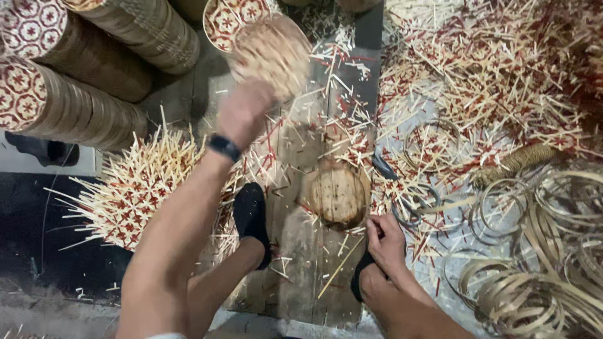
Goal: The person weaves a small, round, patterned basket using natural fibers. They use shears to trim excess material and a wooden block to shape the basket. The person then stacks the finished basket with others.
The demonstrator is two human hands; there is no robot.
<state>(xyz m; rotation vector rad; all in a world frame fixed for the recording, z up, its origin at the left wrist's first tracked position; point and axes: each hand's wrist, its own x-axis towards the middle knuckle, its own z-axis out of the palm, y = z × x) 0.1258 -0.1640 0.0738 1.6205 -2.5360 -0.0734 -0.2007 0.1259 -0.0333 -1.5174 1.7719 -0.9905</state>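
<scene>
Above the plank floor, the left hand, a dark band on its wrist, is closed on the lower edge of a round woven bamboo disc, blurred, raised near the stacks of patterned woven lids at upper left. Lower right, the right hand rests with fingers loosely curled beside a dark-shod foot; whether it grips anything cannot be told. Between the feet sits a round wooden block. An untrimmed woven piece with projecting splints lies left of the forearm. Cut bamboo splints litter the upper right; coiled bamboo hoops lie at lower right.
</scene>
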